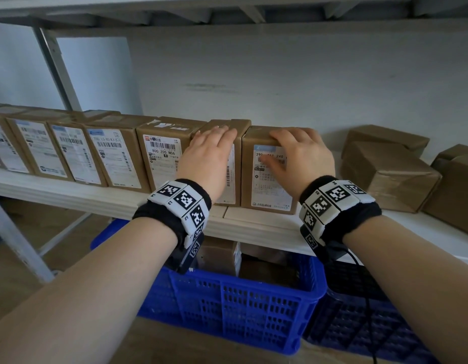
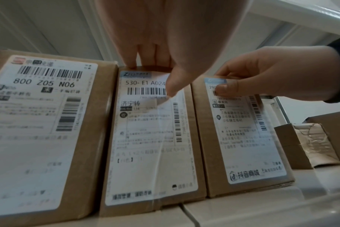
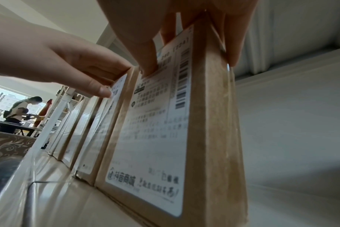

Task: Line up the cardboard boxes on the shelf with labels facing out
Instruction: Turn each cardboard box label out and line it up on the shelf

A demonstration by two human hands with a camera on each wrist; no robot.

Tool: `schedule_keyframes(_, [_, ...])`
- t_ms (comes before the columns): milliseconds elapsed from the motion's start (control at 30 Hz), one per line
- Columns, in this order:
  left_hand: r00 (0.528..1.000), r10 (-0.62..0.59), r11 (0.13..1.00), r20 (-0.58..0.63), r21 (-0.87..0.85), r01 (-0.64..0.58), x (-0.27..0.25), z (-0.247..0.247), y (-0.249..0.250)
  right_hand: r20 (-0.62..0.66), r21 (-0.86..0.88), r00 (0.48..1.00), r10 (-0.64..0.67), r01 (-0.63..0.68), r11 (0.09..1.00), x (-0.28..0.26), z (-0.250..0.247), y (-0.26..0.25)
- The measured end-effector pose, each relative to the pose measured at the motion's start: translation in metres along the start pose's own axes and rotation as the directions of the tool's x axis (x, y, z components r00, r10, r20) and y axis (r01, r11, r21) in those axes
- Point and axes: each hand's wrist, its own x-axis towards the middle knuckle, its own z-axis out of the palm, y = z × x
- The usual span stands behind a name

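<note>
A row of upright cardboard boxes (image 1: 112, 156) stands on the white shelf (image 1: 253, 227), white labels facing me. My left hand (image 1: 211, 151) grips the top edge of the second box from the right (image 2: 151, 138), fingers over its top and thumb on its label. My right hand (image 1: 298, 151) holds the row's rightmost box (image 1: 269, 185) the same way. In the right wrist view its thumb presses the label of that box (image 3: 155, 138), whose front sits slightly ahead of its neighbour's. The two boxes stand side by side, nearly touching.
Several plain brown boxes (image 1: 390, 174) lie loosely on the shelf to the right, no labels showing. Below the shelf sit a blue crate (image 1: 240, 306) holding more boxes and a dark crate (image 1: 358, 324). An upper shelf (image 1: 227, 11) hangs overhead. A person (image 3: 19, 110) works far off.
</note>
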Motion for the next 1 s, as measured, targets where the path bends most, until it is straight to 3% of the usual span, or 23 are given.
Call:
schedule_keyframes(233, [1.000,-0.002,1.000,0.031,-0.012,0.002,0.002,-0.003,-0.001,-0.004,0.012,1.000,0.002,-0.002,1.000,0.000,0.000,0.000])
schedule_keyframes(433, [0.992,0.006,1.000,0.127,-0.020,-0.004,0.005,-0.011,-0.002,0.005,0.085,1.000,0.008,-0.008,0.996,0.004,-0.002,-0.002])
schedule_keyframes(767, [0.950,-0.069,0.997,0.305,-0.002,0.073,0.015,-0.031,0.004,0.140,0.132,0.988,0.068,-0.087,0.987,0.012,-0.019,-0.008])
schedule_keyframes(900, [0.960,-0.055,0.996,0.273,-0.049,0.071,0.015,-0.036,0.008,0.123,0.179,0.991,0.061,-0.082,0.980,0.008,-0.026,0.000])
schedule_keyframes(1000, [0.980,-0.004,0.994,0.201,-0.109,0.027,0.013,-0.041,0.023,0.103,0.222,0.986,0.130,-0.150,0.963,-0.001,-0.030,0.021])
